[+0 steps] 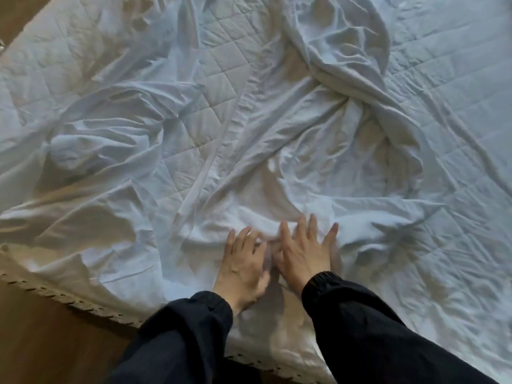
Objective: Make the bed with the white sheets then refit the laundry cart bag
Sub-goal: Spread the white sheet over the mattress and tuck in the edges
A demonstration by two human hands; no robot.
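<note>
Both hands lie flat, fingers spread, grasping nothing: left hand (243, 266) and right hand (304, 252) side by side on the rumpled white sheet (277, 151) covering the bed (210, 87).

Left hand (243, 268) and right hand (303, 252) side by side, palms down, fingers spread; dark-sleeved arms extended forward.
</note>
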